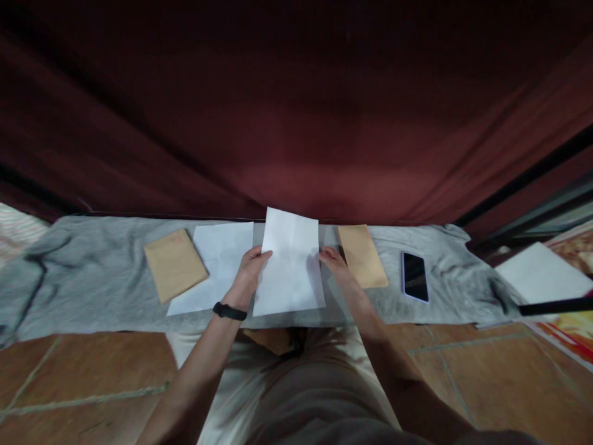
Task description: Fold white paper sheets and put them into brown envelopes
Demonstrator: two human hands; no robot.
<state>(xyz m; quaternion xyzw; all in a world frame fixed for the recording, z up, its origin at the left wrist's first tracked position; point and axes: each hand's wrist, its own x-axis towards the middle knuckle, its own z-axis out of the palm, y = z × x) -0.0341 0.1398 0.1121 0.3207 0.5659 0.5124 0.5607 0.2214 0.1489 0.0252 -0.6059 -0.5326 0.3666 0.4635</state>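
Note:
A white sheet of paper (291, 266) with faint crease marks is held between my two hands, over the middle of the cloth-covered surface. My left hand (251, 267) pinches its left edge, thumb on top; a black band sits on that wrist. On the opposite edge, my right hand (332, 258) grips the sheet with its fingertips. Another white sheet (227, 253) lies flat to the left, partly under a brown envelope (176, 264). Just right of my right hand rests a second brown envelope (364, 256), its left edge partly hidden by the hand.
Grey cloth (106, 272) covers the long narrow surface. A phone (415, 276) with a dark screen lies on its right part. Behind rises a dark red fabric panel (296, 136). At far right is a white flat item (544, 275). Tiled floor (491, 371) shows below.

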